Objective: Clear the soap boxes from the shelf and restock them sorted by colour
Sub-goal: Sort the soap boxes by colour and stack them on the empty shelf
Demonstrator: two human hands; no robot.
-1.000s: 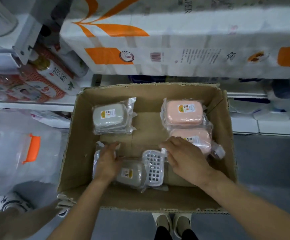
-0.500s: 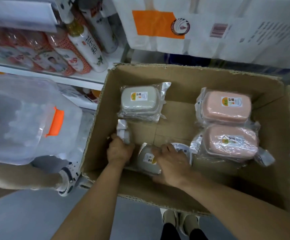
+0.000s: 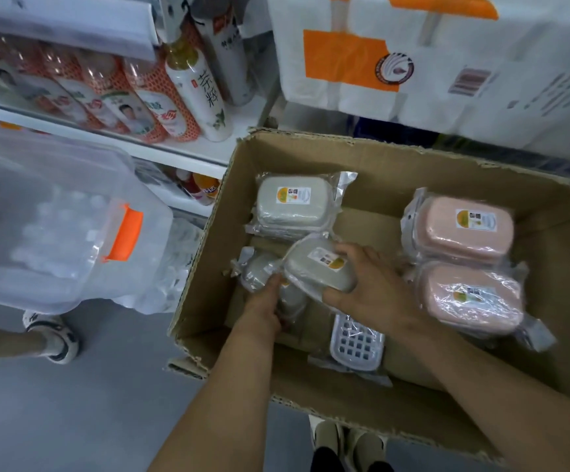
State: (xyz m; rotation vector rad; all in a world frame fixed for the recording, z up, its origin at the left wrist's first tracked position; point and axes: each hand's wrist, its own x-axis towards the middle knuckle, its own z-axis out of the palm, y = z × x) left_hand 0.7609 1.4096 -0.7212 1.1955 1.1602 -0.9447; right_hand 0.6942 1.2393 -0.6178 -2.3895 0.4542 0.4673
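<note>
**Head view: both hands on grey soap boxes inside the carton**

Head view looks down into an open cardboard carton (image 3: 549, 253) standing on a grey floor in front of store shelving. The right hand (image 3: 375, 287) grips a wrapped grey soap box (image 3: 317, 267), thumb under its near edge and fingers curled over its far side, and the box is tilted, its labelled top facing up and left. The left hand (image 3: 263, 304) is closed around another wrapped grey piece (image 3: 259, 270) just left of that box, near the carton's left wall; whether this piece is a whole box or a part I cannot tell. Both held items touch each other.

1 more grey soap box (image 3: 290, 206) lies flat in the far-left corner of the carton, label up. 2 pink soap boxes sit against the right wall: the far pink box (image 3: 467, 229) and the near pink box (image 3: 471, 298), touching each other. A white slotted tray insert (image 3: 357, 345) in clear wrap lies on the carton floor near the near wall, just below the right hand.

Left of the carton, a clear plastic storage bin with an orange latch (image 3: 125, 233) leans out from the shelf. Bottles (image 3: 195, 93) stand on the white shelf above it, and large white-and-orange paper packs (image 3: 430, 63) are stacked behind the carton.
</note>
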